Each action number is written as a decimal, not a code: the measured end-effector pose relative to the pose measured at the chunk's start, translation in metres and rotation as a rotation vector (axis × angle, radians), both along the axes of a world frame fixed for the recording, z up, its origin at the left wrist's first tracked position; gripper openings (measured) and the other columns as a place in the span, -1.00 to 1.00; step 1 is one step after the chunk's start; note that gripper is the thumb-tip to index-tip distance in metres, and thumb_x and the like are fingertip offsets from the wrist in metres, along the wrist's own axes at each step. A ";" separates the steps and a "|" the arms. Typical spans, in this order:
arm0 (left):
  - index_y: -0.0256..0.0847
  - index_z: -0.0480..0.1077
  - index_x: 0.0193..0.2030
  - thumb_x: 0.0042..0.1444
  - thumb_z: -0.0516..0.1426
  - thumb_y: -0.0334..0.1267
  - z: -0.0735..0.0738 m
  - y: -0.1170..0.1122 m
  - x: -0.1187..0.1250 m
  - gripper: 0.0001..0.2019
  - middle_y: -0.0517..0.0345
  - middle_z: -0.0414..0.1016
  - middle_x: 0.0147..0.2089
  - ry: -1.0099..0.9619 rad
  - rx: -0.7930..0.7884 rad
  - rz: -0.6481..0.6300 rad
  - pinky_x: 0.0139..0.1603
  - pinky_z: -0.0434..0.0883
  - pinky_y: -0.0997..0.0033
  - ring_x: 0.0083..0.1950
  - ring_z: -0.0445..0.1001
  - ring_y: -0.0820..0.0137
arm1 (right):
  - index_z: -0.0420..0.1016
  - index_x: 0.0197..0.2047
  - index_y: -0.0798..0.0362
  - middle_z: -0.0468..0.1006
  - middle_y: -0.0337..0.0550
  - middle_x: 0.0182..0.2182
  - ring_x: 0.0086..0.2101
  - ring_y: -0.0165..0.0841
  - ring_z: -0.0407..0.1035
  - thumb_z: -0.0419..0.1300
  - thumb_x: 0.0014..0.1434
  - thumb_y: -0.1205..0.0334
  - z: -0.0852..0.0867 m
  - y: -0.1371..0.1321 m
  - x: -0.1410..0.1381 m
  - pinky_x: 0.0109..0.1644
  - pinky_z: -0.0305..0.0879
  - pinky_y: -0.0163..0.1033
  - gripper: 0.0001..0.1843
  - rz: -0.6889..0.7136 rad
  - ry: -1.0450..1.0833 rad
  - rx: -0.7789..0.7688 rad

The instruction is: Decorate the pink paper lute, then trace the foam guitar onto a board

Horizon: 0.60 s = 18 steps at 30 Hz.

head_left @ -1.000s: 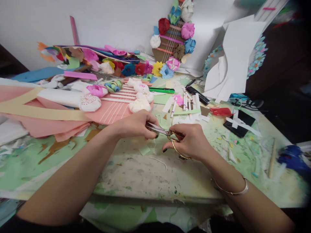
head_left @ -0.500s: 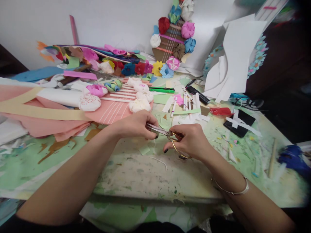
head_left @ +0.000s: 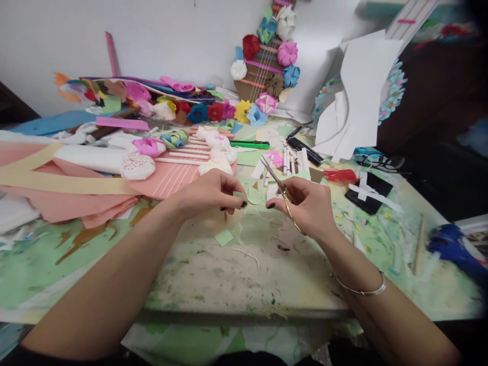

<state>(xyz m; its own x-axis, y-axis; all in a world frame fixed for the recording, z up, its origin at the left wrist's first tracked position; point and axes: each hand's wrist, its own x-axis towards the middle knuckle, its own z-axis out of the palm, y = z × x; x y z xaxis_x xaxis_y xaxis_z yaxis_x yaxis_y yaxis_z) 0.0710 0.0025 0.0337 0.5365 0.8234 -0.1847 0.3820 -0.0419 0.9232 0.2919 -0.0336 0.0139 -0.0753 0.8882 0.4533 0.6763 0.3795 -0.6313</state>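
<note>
My left hand [head_left: 215, 193] pinches a small piece of green paper [head_left: 240, 195] between thumb and fingers. In my right hand [head_left: 307, 203] is a pair of scissors [head_left: 280, 185] with gold handles; their blades point up and to the left, apart from the paper. Below my left hand a light green paper square [head_left: 223, 237] lies on the worktable [head_left: 213, 284]. A curled white string [head_left: 247, 256] rests just beneath it. Left of my hands is a pink paper guitar shape [head_left: 163, 180] with white lines and paper flowers along its edge.
White paper sticks [head_left: 287, 160] and scraps lie beyond my right hand, near black markers [head_left: 305, 151] and a green cutter [head_left: 249, 144]. To the right are a black phone [head_left: 369, 193] and a blue glue gun [head_left: 453, 249]. A flower-covered brown guitar [head_left: 263, 66] leans on the wall.
The scissors have come away from my left hand and now point upward. The green paper in my left fingers shows more clearly. The view has shifted slightly.
</note>
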 end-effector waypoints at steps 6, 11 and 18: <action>-0.27 0.52 -0.45 -0.06 0.20 -0.35 0.000 0.002 0.000 -0.93 0.18 0.47 -0.61 -0.127 -0.076 0.076 -0.54 0.23 0.61 -0.57 0.38 0.56 | 0.49 -0.39 0.07 0.36 -0.30 -0.64 -0.57 -0.48 0.19 0.31 -0.05 -0.12 -0.002 0.008 0.004 -0.45 0.01 -0.31 -0.61 -0.152 -0.227 -0.112; -0.31 0.52 -0.45 -0.05 0.21 -0.30 -0.001 0.004 0.000 -0.89 0.07 0.54 -0.54 -0.299 -0.178 0.220 -0.41 0.36 0.55 -0.48 0.49 0.49 | 0.46 -0.11 0.07 0.55 -0.11 -0.41 -0.41 -0.25 0.37 0.25 0.01 0.03 -0.009 0.024 0.021 -0.41 0.03 -0.25 -0.59 -0.345 -0.448 -0.269; -0.32 0.54 -0.35 -0.04 0.23 -0.28 -0.007 -0.001 0.008 -0.85 0.13 0.52 -0.54 -0.413 -0.141 0.282 -0.41 0.36 0.54 -0.47 0.47 0.51 | 0.48 -0.10 0.22 0.57 0.14 -0.32 -0.27 -0.10 0.42 0.09 0.04 0.39 -0.008 0.033 0.038 -0.30 0.14 -0.19 -0.66 -0.392 -0.645 -0.263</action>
<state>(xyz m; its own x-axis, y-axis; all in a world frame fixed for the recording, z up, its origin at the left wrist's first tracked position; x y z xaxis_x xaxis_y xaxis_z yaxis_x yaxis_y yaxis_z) 0.0795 0.0015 0.0264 0.3487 0.9290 -0.1241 -0.0364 0.1457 0.9887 0.3301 -0.0001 0.0061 0.0887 0.9759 0.1992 0.9920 -0.0685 -0.1063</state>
